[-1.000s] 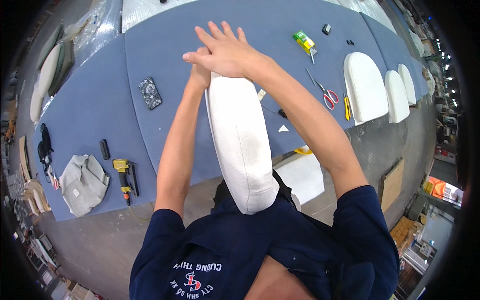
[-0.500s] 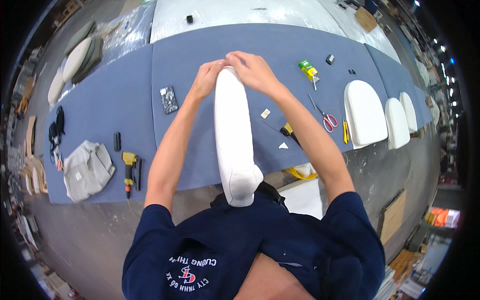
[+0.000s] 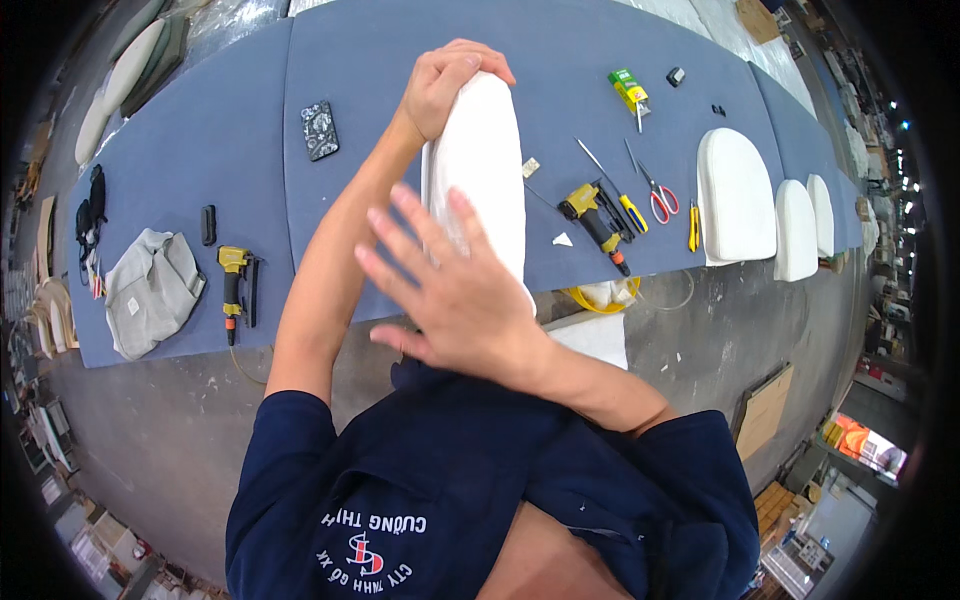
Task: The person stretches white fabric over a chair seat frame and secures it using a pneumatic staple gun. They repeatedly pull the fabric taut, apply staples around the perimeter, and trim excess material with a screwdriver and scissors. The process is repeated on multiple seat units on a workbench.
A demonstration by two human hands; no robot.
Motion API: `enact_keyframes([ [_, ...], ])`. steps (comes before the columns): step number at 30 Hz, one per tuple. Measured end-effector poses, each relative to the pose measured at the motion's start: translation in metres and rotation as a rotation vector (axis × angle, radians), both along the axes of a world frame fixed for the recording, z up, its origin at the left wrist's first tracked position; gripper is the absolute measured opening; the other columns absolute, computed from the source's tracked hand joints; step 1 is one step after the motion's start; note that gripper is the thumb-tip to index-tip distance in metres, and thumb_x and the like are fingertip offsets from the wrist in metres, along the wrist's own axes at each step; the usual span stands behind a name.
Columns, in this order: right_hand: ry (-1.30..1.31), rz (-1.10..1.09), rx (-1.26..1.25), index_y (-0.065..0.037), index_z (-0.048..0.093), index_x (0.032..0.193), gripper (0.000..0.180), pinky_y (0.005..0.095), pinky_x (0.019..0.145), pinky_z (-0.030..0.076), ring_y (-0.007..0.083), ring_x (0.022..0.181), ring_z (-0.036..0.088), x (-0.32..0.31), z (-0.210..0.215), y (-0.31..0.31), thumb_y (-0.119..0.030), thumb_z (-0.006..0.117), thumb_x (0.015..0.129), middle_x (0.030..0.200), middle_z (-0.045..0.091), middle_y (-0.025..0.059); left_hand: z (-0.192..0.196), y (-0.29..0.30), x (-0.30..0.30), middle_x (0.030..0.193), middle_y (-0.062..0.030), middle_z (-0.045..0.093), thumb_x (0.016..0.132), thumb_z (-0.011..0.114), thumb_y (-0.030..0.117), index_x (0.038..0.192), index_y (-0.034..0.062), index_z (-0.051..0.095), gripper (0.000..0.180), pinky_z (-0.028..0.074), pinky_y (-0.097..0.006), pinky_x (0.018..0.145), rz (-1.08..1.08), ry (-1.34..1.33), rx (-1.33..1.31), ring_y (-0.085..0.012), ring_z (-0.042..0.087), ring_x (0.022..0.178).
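Note:
A white upholstered cushion [image 3: 488, 150] stands on its narrow edge, its length pointing away from me. My left hand [image 3: 452, 85] is closed over its far rounded end, fingers wrapped across the top. In front of the cushion's near part is my right hand [image 3: 445, 285], open with fingers spread. Whether its palm touches the cover cannot be told, and it hides the cushion's near end. To the right on the blue-grey padded table [image 3: 400, 30] lie a yellow-black staple gun [image 3: 597, 222], a screwdriver [image 3: 625, 200] and red-handled scissors [image 3: 661, 198].
Finished white cushions [image 3: 738, 195] stand along the table's right side, beside a yellow cutter [image 3: 693, 228]. At left lie another staple gun [image 3: 232, 285], a grey fabric cover [image 3: 155, 295] and a patterned phone [image 3: 320, 131]. A yellow basket [image 3: 625, 293] sits below the table edge.
My right hand has left the cushion's far end and come back toward me, fingers spread. The left hand stays at that end, now wrapped over it. The cushion has tilted and shifted slightly right.

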State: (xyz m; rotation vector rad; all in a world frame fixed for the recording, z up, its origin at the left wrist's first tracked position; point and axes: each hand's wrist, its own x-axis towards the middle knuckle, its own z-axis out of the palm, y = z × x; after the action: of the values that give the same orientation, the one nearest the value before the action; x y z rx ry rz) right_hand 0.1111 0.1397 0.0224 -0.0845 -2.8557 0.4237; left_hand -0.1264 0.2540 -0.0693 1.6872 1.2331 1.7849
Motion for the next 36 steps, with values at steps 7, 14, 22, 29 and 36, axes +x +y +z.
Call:
enact_keyframes([
  [7,-0.032,0.519,-0.364,-0.01,0.073,0.137,0.048,0.0548,0.127,0.039,0.0332,0.149,0.055,0.043,-0.026,-0.037,-0.04,0.075,0.1,0.149,0.068,0.0103,0.003,-0.006,0.011,0.129,-0.0146,0.077,0.112,0.045,0.028,0.11,-0.0013,0.083,0.047,0.05,-0.039,0.108,0.055,-0.006,-0.117,-0.0261,0.066,0.122],
  [14,0.506,-0.007,-0.4,-0.007,0.081,0.111,0.021,0.05,0.11,0.053,0.0362,0.127,0.069,0.078,-0.01,0.053,-0.02,0.069,0.101,0.122,0.078,0.0128,0.019,-0.125,0.078,0.162,-0.0177,0.059,0.112,0.057,0.028,0.154,0.0061,0.062,0.048,0.04,-0.041,0.126,0.357,-0.079,-0.248,-0.0316,0.051,0.155],
  [22,0.403,0.19,-0.154,-0.018,0.083,0.117,0.025,0.0596,0.122,0.034,0.0379,0.144,0.056,0.009,-0.016,0.108,-0.024,0.072,0.095,0.139,0.074,0.0056,0.059,-0.206,0.204,0.159,-0.0304,0.057,0.105,0.072,0.034,0.165,-0.0104,0.04,0.081,0.041,-0.044,0.124,0.614,-0.132,-0.437,-0.0361,0.053,0.152],
  [29,0.636,0.289,-0.45,-0.014,0.07,0.144,0.052,0.0622,0.123,0.032,0.045,0.152,0.043,-0.044,-0.059,0.115,-0.031,0.07,0.095,0.16,0.055,0.0194,0.047,-0.221,0.204,0.156,-0.0191,0.064,0.116,0.06,0.037,0.164,-0.0057,0.047,0.065,0.046,-0.037,0.118,0.793,-0.43,-0.44,-0.0229,0.06,0.141],
  [36,-0.584,-0.186,-0.013,-0.002,0.076,0.121,0.055,0.0538,0.093,0.06,0.042,0.11,0.077,-0.027,-0.269,0.292,-0.052,0.06,0.106,0.112,0.08,0.0234,0.038,-0.246,0.204,0.146,-0.0145,0.07,0.122,0.046,0.034,0.154,-0.0057,0.06,0.053,0.049,-0.034,0.114,0.995,-0.642,-0.344,-0.0184,0.063,0.134],
])
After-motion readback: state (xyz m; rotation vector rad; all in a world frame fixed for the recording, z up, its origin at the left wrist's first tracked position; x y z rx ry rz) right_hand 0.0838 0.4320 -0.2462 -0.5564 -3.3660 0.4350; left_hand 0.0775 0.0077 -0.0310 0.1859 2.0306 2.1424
